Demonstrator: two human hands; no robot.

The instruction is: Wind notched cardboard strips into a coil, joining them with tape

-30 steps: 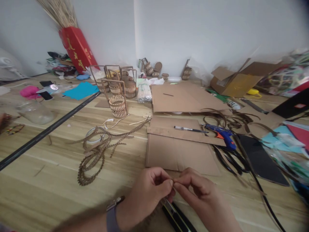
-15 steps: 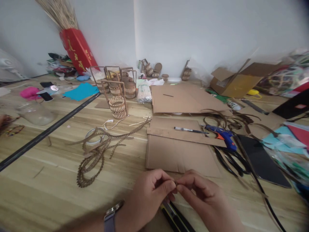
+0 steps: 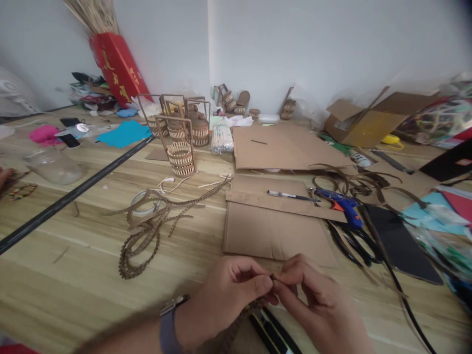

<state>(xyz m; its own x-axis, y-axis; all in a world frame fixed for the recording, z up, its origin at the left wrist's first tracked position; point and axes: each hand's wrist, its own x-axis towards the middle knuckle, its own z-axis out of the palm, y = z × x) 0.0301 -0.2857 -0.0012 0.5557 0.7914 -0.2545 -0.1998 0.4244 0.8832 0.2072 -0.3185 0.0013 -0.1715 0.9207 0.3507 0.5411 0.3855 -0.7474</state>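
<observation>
Near the bottom centre, my left hand and my right hand meet fingertip to fingertip. Both pinch a small brown notched strip, part of which hangs below my left hand; its tip shows between the fingers. A yellow-and-black cutter lies just under the hands. Left of them is a tangle of similar notched brown strips around a tape roll. Small woven baskets with tall handles stand farther back.
Cardboard sheets lie ahead, with a pen on top. To the right are a blue glue gun, black-handled scissors and a dark phone-like slab. A glass jar and another person's hand are at the left.
My hands stay together, with the right fingers slightly raised. More of the notched strip now shows below my left hand. The view has shifted slightly.
</observation>
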